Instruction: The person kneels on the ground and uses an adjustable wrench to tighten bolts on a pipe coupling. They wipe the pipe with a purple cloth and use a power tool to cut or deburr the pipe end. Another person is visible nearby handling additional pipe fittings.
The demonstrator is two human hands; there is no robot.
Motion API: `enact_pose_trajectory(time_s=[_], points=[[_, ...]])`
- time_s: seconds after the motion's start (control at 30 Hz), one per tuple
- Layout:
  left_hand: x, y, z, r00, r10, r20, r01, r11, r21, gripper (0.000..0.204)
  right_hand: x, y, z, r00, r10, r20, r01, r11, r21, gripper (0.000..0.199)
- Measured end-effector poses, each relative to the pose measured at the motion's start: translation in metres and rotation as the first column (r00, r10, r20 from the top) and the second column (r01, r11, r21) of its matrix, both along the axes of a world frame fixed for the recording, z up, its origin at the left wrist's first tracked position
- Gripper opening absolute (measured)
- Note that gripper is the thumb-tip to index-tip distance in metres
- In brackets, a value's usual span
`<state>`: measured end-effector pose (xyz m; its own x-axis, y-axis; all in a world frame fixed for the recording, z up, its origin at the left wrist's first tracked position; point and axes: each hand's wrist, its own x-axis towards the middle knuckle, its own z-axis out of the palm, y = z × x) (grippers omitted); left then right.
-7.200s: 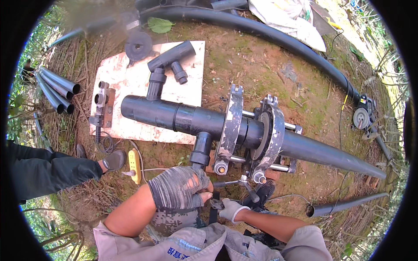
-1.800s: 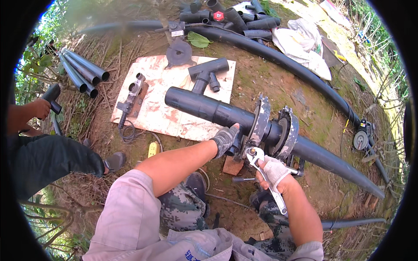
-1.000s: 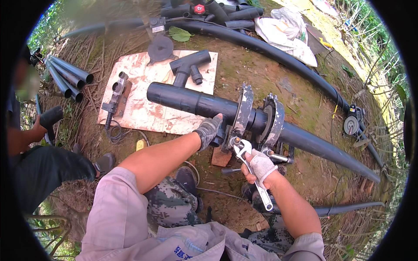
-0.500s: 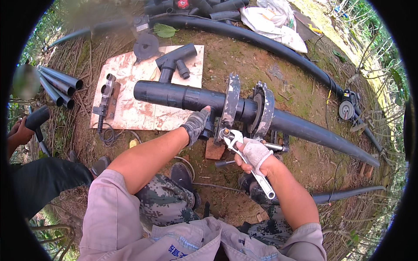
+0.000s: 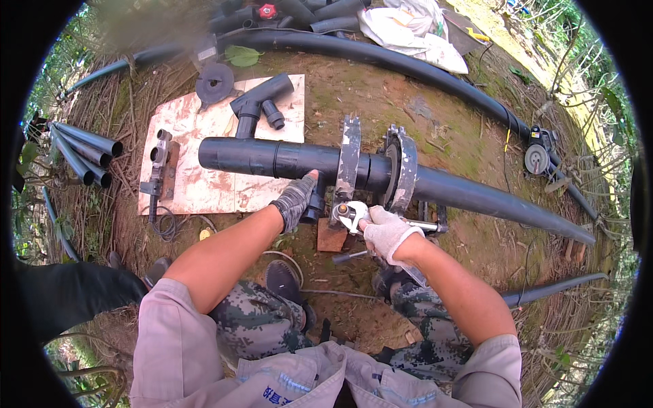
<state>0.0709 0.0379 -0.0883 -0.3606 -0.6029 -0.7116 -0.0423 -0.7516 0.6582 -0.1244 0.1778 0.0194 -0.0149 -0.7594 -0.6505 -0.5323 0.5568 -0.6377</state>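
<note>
My gloved left hand [image 5: 296,200] is closed around the short side branch of a black plastic tee fitting [image 5: 306,158], its thumb up against the pipe body. The tee sits in line with a long black pipe [image 5: 490,204], held by two scuffed metal ring clamps [image 5: 349,160] of a pipe-joining frame. My right hand [image 5: 389,233], in a pale glove, grips an adjustable wrench [image 5: 353,212]. Its jaws are at the bolt [image 5: 343,209] below the left clamp. Most of the wrench handle is hidden behind my right hand and wrist.
A stained board [image 5: 204,180] at the left carries a black branched fitting [image 5: 262,102] and a corded tool [image 5: 158,166]. Several black pipes [image 5: 88,146] lie farther left. Another long pipe [image 5: 381,54] curves across the back, near white sacks [image 5: 415,34]. Another person's dark-clad leg [image 5: 81,292] is at lower left.
The wrench handle has swung beneath my right wrist, and that hand now covers more of it. The other person's hands and black fitting have left the view. My left hand stays on the tee.
</note>
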Motion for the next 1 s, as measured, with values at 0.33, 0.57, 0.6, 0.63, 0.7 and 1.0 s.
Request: enact_pose_trajectory(time_s=[0.33,0.57,0.6,0.63,0.7,1.0], points=[[-0.001,-0.004,-0.003,1.000,0.016,-0.013,-0.015,1.000,0.016,0.042,0.005,-0.003,0.010,0.927,0.184,-0.328,-0.244,0.957,-0.155,0.039],[0.002,-0.005,-0.017,0.999,-0.024,0.031,0.026,0.998,-0.063,0.042,0.006,-0.001,0.001,0.939,0.083,-0.333,-0.155,0.968,-0.197,0.039],[0.006,-0.008,-0.023,0.998,-0.033,0.048,0.037,0.996,-0.080,0.042,0.008,0.002,-0.001,0.937,0.079,-0.340,-0.161,0.962,-0.219,0.039],[0.010,-0.011,-0.029,0.997,-0.042,0.065,0.048,0.994,-0.096,0.042,0.009,0.005,-0.005,0.935,0.075,-0.347,-0.167,0.956,-0.242,0.038],[0.001,-0.006,-0.023,0.998,-0.012,0.067,0.017,0.998,-0.068,0.044,0.004,0.015,-0.013,0.944,0.067,-0.322,-0.159,0.950,-0.270,0.034],[0.000,-0.003,-0.010,1.000,0.016,-0.003,-0.016,0.999,-0.047,0.045,0.002,0.007,-0.006,0.942,0.099,-0.319,-0.180,0.955,-0.235,0.033]])
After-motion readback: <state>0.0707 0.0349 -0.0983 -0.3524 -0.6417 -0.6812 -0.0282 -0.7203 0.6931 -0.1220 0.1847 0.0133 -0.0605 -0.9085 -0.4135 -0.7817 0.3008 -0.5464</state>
